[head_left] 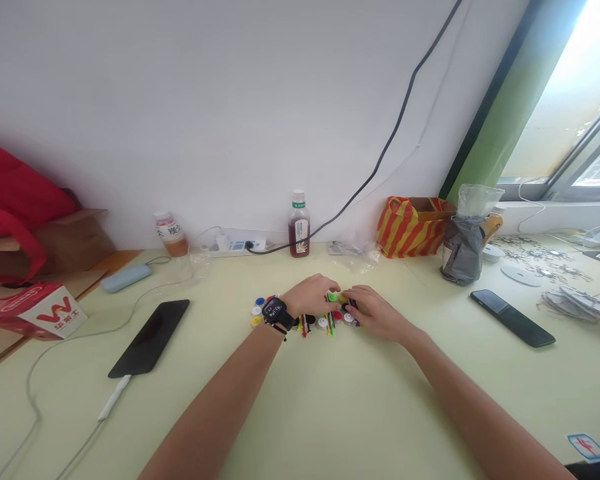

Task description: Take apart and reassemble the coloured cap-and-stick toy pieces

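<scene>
Small round coloured discs (323, 323), white, blue, yellow, red, green and black, lie in a cluster on the table, with thin coloured strips (305, 327) among them. Over the middle of this cluster arches my left hand (313, 295), a black watch (276, 311) on its wrist. Its thumb and forefinger are bent but apart, and a green disc (333, 297) shows between them. At the cluster's right end is my right hand (373, 310), its fingers curled together by a dark piece (352, 304). What those fingertips grip is too small to make out.
Behind the discs a drink bottle (299, 227) stands by the wall, near a power strip (240, 245) and a black cable (380, 160). One phone (150, 337) lies left, another phone (513, 318) right. A striped bag (413, 227) and a grey plastic bag (463, 250) stand back right.
</scene>
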A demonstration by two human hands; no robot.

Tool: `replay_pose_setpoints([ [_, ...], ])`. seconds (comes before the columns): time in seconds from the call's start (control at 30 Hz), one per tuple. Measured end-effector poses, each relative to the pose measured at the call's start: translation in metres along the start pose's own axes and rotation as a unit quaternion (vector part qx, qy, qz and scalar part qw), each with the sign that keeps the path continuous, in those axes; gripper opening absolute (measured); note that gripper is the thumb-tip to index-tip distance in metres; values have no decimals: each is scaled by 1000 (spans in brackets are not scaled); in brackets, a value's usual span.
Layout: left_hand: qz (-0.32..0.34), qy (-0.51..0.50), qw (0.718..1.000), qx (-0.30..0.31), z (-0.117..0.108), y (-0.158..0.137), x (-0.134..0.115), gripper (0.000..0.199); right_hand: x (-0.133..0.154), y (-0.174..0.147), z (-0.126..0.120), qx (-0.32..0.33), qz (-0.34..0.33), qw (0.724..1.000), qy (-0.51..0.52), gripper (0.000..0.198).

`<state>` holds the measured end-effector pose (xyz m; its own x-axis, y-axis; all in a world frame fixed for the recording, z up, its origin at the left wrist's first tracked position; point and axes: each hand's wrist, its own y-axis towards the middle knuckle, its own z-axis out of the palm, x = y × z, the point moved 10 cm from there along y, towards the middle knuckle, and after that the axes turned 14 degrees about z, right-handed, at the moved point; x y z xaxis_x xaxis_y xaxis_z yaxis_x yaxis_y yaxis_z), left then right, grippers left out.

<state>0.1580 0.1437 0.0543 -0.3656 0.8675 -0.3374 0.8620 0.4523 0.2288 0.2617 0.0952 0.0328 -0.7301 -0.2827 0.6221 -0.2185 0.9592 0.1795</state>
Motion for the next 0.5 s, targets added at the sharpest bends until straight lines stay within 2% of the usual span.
replay_pose_setpoints([
  [0.2, -8, 26, 999, 42, 4, 0, 0, 43, 8, -3, 1, 31, -21, 999, -25, 32],
  [0.37, -24, 29, 998, 43, 6, 0, 2, 45, 8, -3, 1, 35, -31, 998, -47, 32],
  [0.5, -12, 24, 998, 49, 8, 2, -4, 40, 6, -4, -1, 39, -25, 998, -43, 35],
])
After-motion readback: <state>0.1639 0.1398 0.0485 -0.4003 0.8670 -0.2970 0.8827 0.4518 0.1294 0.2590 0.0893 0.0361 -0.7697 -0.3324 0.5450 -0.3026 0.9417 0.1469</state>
